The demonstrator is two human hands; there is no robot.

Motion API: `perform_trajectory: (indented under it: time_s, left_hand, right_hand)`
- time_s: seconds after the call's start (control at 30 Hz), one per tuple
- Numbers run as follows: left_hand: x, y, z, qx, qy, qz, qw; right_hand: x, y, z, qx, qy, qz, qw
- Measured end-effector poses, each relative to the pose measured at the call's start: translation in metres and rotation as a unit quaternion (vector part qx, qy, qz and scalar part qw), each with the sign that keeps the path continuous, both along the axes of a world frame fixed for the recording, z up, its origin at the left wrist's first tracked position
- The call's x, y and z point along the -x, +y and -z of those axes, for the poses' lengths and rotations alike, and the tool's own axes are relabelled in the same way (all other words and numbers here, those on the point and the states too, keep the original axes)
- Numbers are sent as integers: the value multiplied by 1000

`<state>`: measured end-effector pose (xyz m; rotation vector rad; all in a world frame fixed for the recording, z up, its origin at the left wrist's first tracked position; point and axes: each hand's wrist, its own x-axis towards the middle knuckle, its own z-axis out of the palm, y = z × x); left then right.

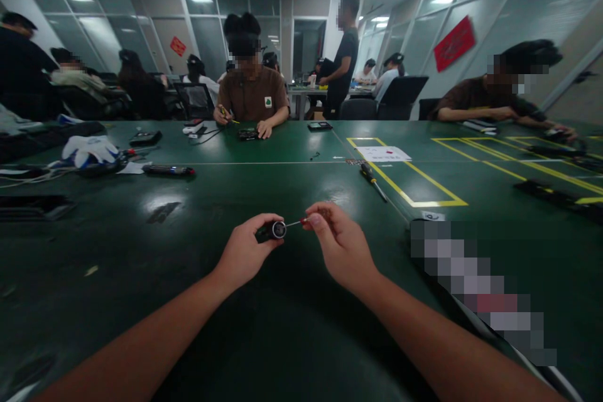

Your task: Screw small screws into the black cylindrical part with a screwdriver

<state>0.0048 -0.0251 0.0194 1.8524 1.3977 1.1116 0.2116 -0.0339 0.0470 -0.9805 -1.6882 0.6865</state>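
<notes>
My left hand (242, 251) grips a small black cylinder (264, 233) with a silver-rimmed round end facing me; what kind of device it is I cannot make out. From the right, the metal shaft of a thin screwdriver (294, 223) with a reddish handle reaches to its side. My right hand (347, 250) pinches that handle between thumb and fingers, which hide most of it. Whether the tip touches the cylinder I cannot tell. Both hands are held above the green table (282, 188). Beyond them lies a larger yellow-and-black screwdriver (372, 181).
At the left lie white gloves (90, 151), a dark pen-like tool (168, 170) and a black tray (35, 206). A paper sheet (384, 154) lies near yellow tape (438, 191). A long, partly blurred object (475, 289) is by my right arm. A person (252, 94) works opposite.
</notes>
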Motion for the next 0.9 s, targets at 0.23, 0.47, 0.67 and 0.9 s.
perform_trajectory:
  time_s: [0.23, 0.47, 0.67, 0.9]
  left_hand:
    - [-1, 0, -4, 3, 11, -4, 1000]
    - [1, 2, 2, 8, 21, -21, 1000]
    - [1, 2, 2, 8, 16, -17, 1000]
    - [0, 2, 2, 10, 24, -18, 999]
  right_hand:
    - [-2, -6, -7, -90, -132, 48, 986]
    - [-4, -6, -9, -104, -143, 70, 982]
    - [-4, -6, -9, -114, -158, 72, 978]
    - [-4, -6, -11, -118, -162, 83, 976]
